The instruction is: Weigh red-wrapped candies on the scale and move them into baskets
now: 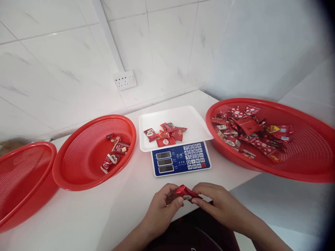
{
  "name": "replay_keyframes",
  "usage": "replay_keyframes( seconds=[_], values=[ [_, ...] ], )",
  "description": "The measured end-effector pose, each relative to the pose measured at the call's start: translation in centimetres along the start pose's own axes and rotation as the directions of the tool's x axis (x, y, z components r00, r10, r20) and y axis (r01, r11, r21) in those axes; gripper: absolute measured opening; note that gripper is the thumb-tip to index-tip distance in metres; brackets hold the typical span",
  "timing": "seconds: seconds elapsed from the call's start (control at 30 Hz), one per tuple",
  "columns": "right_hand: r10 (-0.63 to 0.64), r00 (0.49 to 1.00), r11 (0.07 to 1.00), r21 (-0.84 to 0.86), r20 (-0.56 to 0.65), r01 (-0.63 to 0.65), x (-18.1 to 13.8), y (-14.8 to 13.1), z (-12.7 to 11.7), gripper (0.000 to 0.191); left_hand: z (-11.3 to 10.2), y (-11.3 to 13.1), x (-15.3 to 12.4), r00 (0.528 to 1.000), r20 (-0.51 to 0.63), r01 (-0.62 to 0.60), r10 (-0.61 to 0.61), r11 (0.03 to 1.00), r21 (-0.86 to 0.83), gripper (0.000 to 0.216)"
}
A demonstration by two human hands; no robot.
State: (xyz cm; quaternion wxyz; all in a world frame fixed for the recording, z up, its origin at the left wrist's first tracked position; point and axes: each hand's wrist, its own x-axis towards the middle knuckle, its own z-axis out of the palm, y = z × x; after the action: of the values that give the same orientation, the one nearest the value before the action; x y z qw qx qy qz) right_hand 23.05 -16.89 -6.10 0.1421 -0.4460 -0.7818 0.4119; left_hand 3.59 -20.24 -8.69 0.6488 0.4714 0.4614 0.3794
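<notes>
Left hand (162, 205) & right hand (217, 204) were both pinched on one red candy packet (186, 192), close together over tabletop (117, 216); best held by its ends, w/ light pressure.

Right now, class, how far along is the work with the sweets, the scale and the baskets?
Done: a few sweets lie in the smaller basket, and a handful sit on the scale's tray. In hand: the left hand and right hand pinch one red sweet between them. Left: a large heap lies in the big basket.
</notes>
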Motion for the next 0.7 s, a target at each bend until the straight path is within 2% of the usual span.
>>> replay_keyframes(
  seconds=[0.07, 0.13, 0.17, 0.2, 0.23, 0.3, 0.37, 0.4, 0.47, 0.53, 0.63, 0.7],
  values=[
    [-0.015, 0.997, 1.0, -0.013, -0.078, 0.014, -0.4, 0.4, -0.9, 0.027, -0.3, 0.4, -0.1, 0.999, -0.029, -0.011, 0.014, 0.995, 0.1, 0.018],
    [-0.001, 0.969, 0.999, -0.043, -0.248, -0.01, -0.9, 1.1, -2.3, 0.029, -1.0, 1.0, -0.2, 0.995, -0.077, -0.047, 0.068, 0.967, 0.252, 0.015],
    [0.023, 0.932, 0.997, -0.066, -0.361, -0.05, -1.2, 1.5, -3.1, 0.031, -1.5, 1.4, -0.2, 0.986, -0.107, -0.081, 0.126, 0.933, 0.351, 0.014],
    [0.058, 0.873, 0.99, -0.083, -0.485, -0.112, -1.5, 2.0, -3.9, 0.034, -2.2, 1.9, -0.2, 0.967, -0.137, -0.128, 0.213, 0.877, 0.463, 0.014],
    [0.094, 0.795, 0.979, -0.09, -0.6, -0.185, -1.7, 2.5, -4.7, 0.037, -3.0, 2.3, -0.3, 0.932, -0.155, -0.18, 0.327, 0.792, 0.584, 0.014],
    [0.146, 0.626, 0.946, -0.076, -0.766, -0.314, -2.1, 3.5, -6.2, 0.039, -5.0, 3.1, -0.2, 0.805, -0.145, -0.245, 0.575, 0.545, 0.802, 0.016],
    [0.159, 0.494, 0.921, -0.052, -0.855, -0.387, -2.2, 4.3, -7.3, 0.038, -7.0, 3.8, -0.1, 0.666, -0.082, -0.204, 0.741, 0.287, 0.936, 0.018],
    [0.161, 0.451, 0.912, -0.042, -0.878, -0.408, -2.1, 4.7, -7.7, 0.038, -8.0, 4.1, 0.0, 0.629, -0.06, -0.148, 0.775, 0.195, 0.97, 0.019],
    [0.184, 0.397, 0.896, -0.013, -0.899, -0.444, -1.9, 5.4, -8.2, 0.04, -9.4, 4.5, 0.1, 0.624, -0.075, -0.011, 0.778, 0.104, 0.995, 0.023],
    [0.226, 0.384, 0.884, 0.022, -0.895, -0.467, -1.6, 5.9, -8.4, 0.042, -10.2, 4.8, 0.2, 0.661, -0.134, 0.107, 0.738, 0.084, 0.991, 0.03],
    [0.253, 0.41, 0.891, 0.045, -0.877, -0.453, -1.3, 6.2, -8.4, 0.04, -10.6, 5.6, 0.0, 0.712, -0.271, 0.226, 0.648, 0.154, 0.962, 0.041],
    [0.273, 0.411, 0.888, 0.063, -0.87, -0.456, -1.3, 6.3, -8.4, 0.04, -11.2, 6.6, -0.3, 0.72, -0.39, 0.308, 0.574, 0.239, 0.921, 0.046]
  ],
)
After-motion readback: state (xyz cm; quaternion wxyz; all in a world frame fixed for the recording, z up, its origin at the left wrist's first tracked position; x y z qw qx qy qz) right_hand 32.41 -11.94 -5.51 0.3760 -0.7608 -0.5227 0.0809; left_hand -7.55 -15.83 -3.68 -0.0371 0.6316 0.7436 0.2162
